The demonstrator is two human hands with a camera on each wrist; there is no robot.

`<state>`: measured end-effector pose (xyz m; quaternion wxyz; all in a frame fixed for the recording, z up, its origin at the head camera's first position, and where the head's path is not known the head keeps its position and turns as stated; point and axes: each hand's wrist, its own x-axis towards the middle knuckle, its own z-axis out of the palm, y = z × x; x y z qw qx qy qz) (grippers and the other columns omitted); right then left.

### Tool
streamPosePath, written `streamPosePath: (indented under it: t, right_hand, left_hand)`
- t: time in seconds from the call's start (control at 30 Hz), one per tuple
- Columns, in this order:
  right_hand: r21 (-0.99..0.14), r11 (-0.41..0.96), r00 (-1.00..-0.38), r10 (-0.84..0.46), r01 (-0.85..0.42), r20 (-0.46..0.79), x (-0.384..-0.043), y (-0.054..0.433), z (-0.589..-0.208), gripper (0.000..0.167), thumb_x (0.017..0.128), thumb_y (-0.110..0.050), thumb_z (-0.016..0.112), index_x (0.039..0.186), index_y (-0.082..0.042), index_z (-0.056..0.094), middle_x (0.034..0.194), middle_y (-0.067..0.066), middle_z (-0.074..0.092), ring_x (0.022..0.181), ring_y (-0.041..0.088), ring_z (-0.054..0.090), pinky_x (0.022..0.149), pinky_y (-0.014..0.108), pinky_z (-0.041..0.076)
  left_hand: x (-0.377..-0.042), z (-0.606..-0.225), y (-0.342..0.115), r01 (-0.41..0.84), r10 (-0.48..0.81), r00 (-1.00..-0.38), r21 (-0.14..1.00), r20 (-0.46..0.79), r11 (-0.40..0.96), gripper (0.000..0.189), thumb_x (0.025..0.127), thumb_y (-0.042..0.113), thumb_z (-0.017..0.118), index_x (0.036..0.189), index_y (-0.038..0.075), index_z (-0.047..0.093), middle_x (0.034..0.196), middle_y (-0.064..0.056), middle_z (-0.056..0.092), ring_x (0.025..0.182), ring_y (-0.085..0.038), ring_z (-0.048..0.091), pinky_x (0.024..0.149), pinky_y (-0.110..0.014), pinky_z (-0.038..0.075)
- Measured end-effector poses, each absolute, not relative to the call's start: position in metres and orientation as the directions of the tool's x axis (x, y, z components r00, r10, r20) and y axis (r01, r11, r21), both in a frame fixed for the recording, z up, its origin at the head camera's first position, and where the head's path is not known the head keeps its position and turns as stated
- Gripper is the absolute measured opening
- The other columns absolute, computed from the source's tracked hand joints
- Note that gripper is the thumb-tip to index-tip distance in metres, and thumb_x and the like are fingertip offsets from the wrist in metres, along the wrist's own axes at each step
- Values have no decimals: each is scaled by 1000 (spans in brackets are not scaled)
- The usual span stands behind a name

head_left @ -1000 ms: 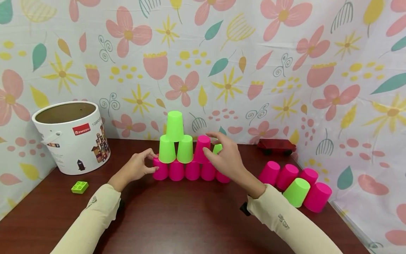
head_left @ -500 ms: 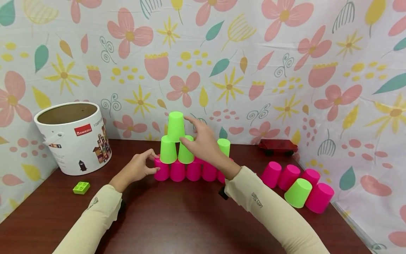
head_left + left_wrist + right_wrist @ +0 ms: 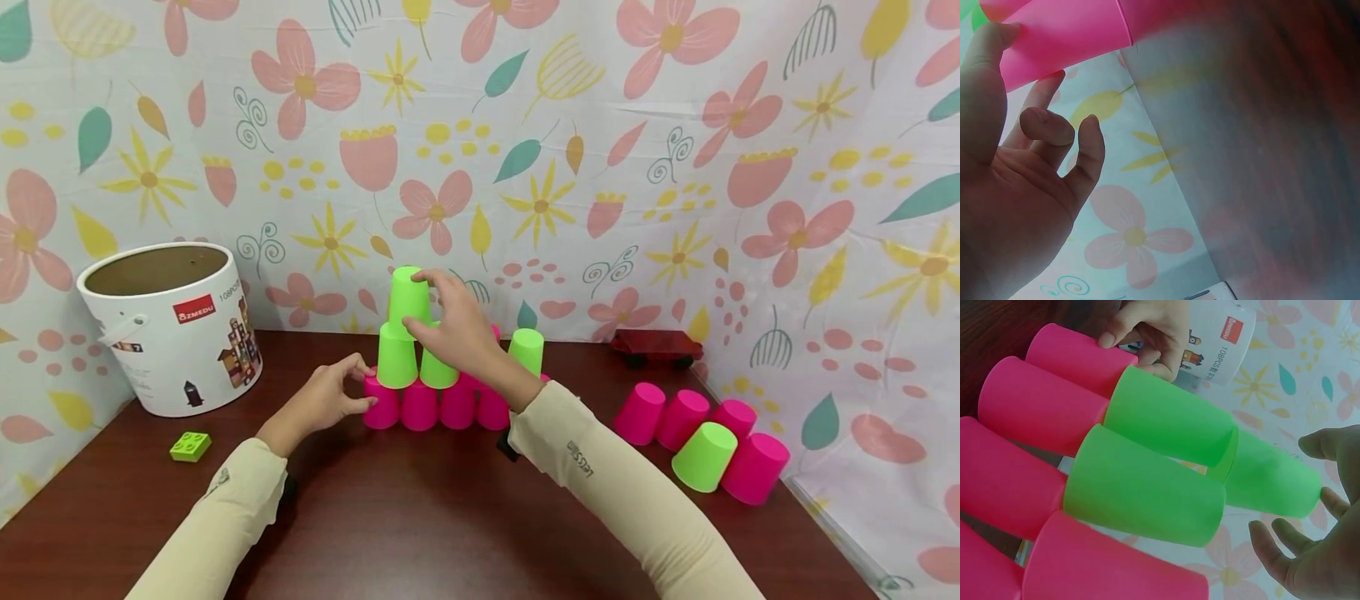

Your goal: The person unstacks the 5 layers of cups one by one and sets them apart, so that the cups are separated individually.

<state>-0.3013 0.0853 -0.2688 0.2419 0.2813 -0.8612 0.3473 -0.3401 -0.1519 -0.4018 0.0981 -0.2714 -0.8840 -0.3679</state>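
Observation:
A pyramid of upside-down plastic cups stands on the table. Its bottom row is pink; above are green cups and one pink cup [image 3: 1110,562]. My left hand [image 3: 326,400] holds the leftmost bottom pink cup [image 3: 382,404], thumb on its side and fingers by its top. High on the stack sits a single green cup [image 3: 406,300], leaning slightly on two green cups [image 3: 396,357]. My right hand [image 3: 461,329] is spread beside that top cup. In the right wrist view, one fingertip touches its top end while the thumb stands apart. The right forearm hides part of the lower rows.
To the right stand several pink cups [image 3: 640,414] and one green cup [image 3: 705,456]. A red toy wagon [image 3: 657,347] is at the back right. On the left are a white bucket [image 3: 168,333] and a green toy brick [image 3: 191,447]. Floral cloth [image 3: 555,167] hangs behind.
My right hand let go of the second-row pink cup and moved left and up to the top green cup, which has shifted slightly left. The left hand stays at its cup.

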Motion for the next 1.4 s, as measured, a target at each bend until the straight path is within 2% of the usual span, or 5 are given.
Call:
streamPosePath:
  t: [0.33, 0.8, 0.97, 1.13, 1.4]
  right_hand:
    - [-535, 576, -754, -241, -618, 611, -304, 76, -267, 41, 89, -24, 74, 117, -8, 49, 124, 12, 63, 108, 30, 65, 81, 38, 54]
    - [-541, 423, -657, -202, -727, 726, -276, 103, -268, 42, 87, -18, 76, 126, -8, 63, 127, 4, 64, 98, 23, 65, 82, 36, 53]
    - [-550, 424, -663, -182, -720, 726, -261, 118, -276, 40, 85, -18, 79, 121, -9, 64, 120, 2, 66, 95, 21, 65, 68, 39, 53]
    - [-550, 411, -655, -174, -727, 735, -247, 132, -289, 39, 83, -17, 81, 118, -10, 65, 117, 1, 67, 93, 22, 66, 67, 46, 54]
    - [-545, 457, -663, -143, -703, 735, -223, 160, -300, 39, 82, -16, 82, 119, -15, 68, 115, -1, 68, 84, 16, 64, 64, 38, 53]
  left_hand:
    - [-339, -401, -153, 562, 413, -827, 587, 382, 583, 36, 78, 12, 85, 99, 15, 56, 100, -6, 70, 92, -33, 65, 72, -37, 47]
    - [-340, -402, -150, 566, 414, -824, 580, 387, 586, 36, 77, 12, 86, 98, 16, 56, 99, -6, 71, 93, -31, 65, 75, -39, 48]
    - [-338, -401, -152, 550, 402, -835, 572, 375, 609, 37, 77, 14, 86, 99, 16, 56, 101, -7, 70, 94, -33, 65, 75, -38, 47]
    - [-338, -402, -152, 539, 397, -843, 576, 364, 615, 38, 77, 13, 85, 99, 16, 55, 106, -9, 70, 95, -33, 65, 75, -41, 49]
    - [-338, -402, -151, 549, 403, -835, 579, 373, 603, 38, 77, 11, 86, 99, 15, 55, 107, -10, 70, 97, -35, 65, 79, -47, 51]
